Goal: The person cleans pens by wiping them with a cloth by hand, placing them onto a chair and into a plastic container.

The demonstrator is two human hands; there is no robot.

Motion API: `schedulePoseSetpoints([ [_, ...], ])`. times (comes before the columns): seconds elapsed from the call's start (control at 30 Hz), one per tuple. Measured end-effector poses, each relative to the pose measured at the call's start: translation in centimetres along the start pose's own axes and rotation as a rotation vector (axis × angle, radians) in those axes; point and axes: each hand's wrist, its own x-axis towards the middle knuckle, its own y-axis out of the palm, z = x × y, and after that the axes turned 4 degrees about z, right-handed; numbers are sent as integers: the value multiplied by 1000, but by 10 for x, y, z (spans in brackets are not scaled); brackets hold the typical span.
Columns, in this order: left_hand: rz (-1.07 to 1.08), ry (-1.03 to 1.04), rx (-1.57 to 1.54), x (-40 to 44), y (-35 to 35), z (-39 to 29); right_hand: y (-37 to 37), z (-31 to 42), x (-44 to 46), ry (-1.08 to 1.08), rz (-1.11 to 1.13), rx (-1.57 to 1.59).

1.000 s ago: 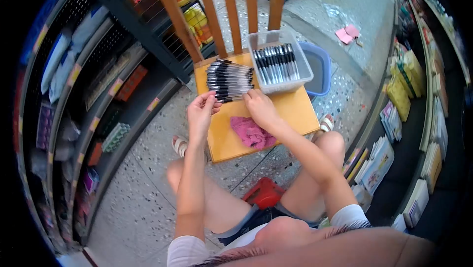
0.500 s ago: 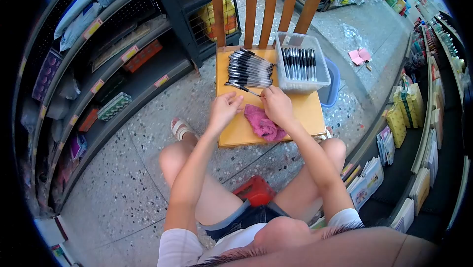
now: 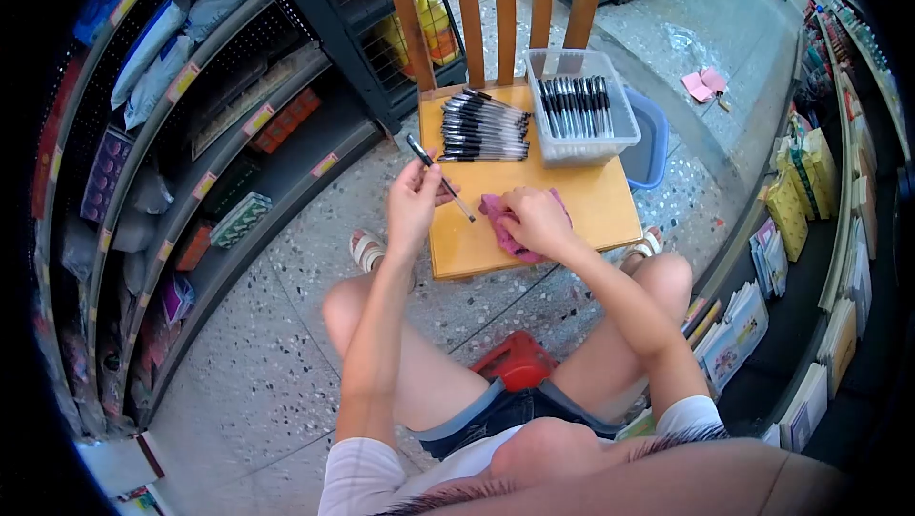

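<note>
My left hand (image 3: 415, 202) pinches a pen (image 3: 439, 177) with a dark cap, held at a slant over the left edge of the wooden chair (image 3: 581, 216). On the seat, my right hand (image 3: 537, 222) is closed on a crumpled pink cloth (image 3: 497, 214). Beyond my hands lies a row of clear pens with black caps (image 3: 484, 128), side by side on the seat. To their right, a clear plastic box (image 3: 579, 151) holds several more pens (image 3: 575, 106), standing upright in a row.
A blue tub (image 3: 648, 149) is on the floor behind the chair's right side. Curved shelves (image 3: 315, 154) with packaged goods rise on the left. Books and yellow gift bags (image 3: 789, 192) line the right shelves. Something red (image 3: 518, 362) sits between my legs; pink paper (image 3: 703, 84) lies farther off.
The pen has passed from my right hand to my left, which has lifted it to the left. My right hand has moved down onto the pink cloth and taken hold of it.
</note>
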Motion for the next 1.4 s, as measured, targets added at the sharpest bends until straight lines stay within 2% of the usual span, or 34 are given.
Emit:
schedulePoseSetpoints([
  [0.03, 34, -8, -1, -5, 5, -3, -3, 0, 0, 39, 25, 52],
  [0.13, 125, -33, 41, -12, 14, -7, -16, -2, 5, 165, -9, 1018],
  [0.17, 155, -38, 61, -13, 17, -7, -25, -4, 7, 139, -46, 1260],
  [0.27, 265, -53, 82, -16, 29, -9, -30, -14, 8, 93, -139, 1727],
  [0.3, 304, -59, 84, -17, 34, -9, -29, -13, 6, 59, -159, 1712],
  [0.4, 337, -44, 90, -17, 47, 1, -26, -6, 3, -27, -278, 1399],
  [0.43, 304, -26, 107, -17, 53, 4, -25, -3, 4, -123, -357, 1323],
  [0.57, 308, 38, 199, -19, 64, 6, -14, -11, 3, -205, -390, 912],
  [0.7, 355, 173, 351, -24, 68, 10, -22, -7, 0, -47, -412, 984],
  [0.9, 371, 283, 524, -24, 66, 14, -14, -8, 1, 21, -369, 976],
  [1.0, 352, 299, 593, -28, 68, 11, -11, -4, 5, -43, -464, 1012],
  [1.1, 349, 365, 664, -29, 67, 5, -16, -5, 5, 25, -410, 1101],
  [1.3, 296, 583, 811, -25, 58, 12, -28, -13, 5, 173, -198, 1700],
  [1.4, 249, 548, 779, -25, 59, 6, -32, -11, 5, 211, -277, 1750],
])
